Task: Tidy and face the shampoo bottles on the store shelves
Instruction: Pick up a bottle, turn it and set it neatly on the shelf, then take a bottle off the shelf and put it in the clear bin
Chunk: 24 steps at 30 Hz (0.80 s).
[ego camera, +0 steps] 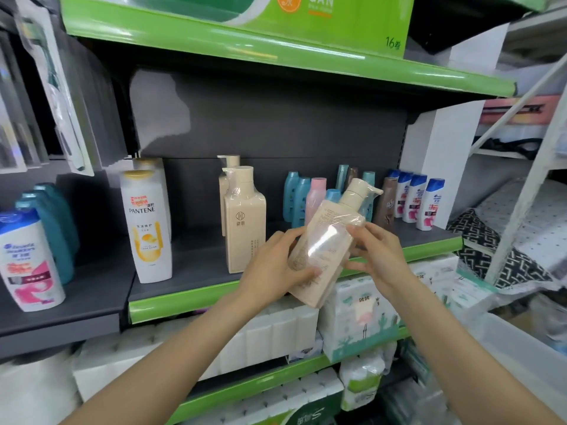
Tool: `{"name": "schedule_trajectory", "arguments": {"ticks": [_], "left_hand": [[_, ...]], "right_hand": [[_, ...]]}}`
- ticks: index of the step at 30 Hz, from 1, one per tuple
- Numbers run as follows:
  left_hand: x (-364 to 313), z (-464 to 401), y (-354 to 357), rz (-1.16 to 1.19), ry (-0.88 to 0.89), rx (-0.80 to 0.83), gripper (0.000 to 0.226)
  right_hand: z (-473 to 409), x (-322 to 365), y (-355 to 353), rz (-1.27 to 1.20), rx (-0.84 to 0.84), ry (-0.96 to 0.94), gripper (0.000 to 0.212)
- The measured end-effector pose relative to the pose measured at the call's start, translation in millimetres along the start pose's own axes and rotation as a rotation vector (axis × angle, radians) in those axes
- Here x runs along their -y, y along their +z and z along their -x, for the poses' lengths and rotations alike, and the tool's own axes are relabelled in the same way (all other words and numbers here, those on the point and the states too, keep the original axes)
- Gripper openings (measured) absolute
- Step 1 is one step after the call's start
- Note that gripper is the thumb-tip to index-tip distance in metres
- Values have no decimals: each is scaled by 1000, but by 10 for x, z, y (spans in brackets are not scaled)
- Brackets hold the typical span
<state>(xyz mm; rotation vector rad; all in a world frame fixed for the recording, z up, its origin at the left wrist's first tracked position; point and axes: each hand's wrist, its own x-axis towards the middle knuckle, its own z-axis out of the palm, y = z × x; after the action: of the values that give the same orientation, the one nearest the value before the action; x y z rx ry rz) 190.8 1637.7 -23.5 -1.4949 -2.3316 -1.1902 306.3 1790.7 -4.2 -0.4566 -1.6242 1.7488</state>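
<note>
A beige pump bottle [328, 240] wrapped in clear film is tilted to the right in front of the grey shelf [199, 271]. My left hand [276, 265] grips its lower left side, and my right hand [377, 250] holds its right side with thumb and fingers. Two matching beige pump bottles [244, 222] stand upright on the shelf, one behind the other. Left of them stand white Pantene bottles [147, 225]. Behind the held bottle are small blue and pink bottles [302, 200], a brown bottle [387, 207] and white bottles with blue caps [415, 197].
On the left shelf stand a white Head & Shoulders bottle [26, 259] and teal bottles [52, 222]. Packs of tissue [276, 332] fill the lower shelves. A green box [245, 10] sits on the top shelf. A white rack [527, 167] with bedding is at right.
</note>
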Motion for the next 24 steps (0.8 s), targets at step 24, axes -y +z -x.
{"name": "schedule_trajectory", "arguments": {"ticks": [24], "left_hand": [[-1490, -499, 1839, 712, -142, 419, 51]], "right_hand": [[380, 122, -2317, 10, -67, 72, 47]]}}
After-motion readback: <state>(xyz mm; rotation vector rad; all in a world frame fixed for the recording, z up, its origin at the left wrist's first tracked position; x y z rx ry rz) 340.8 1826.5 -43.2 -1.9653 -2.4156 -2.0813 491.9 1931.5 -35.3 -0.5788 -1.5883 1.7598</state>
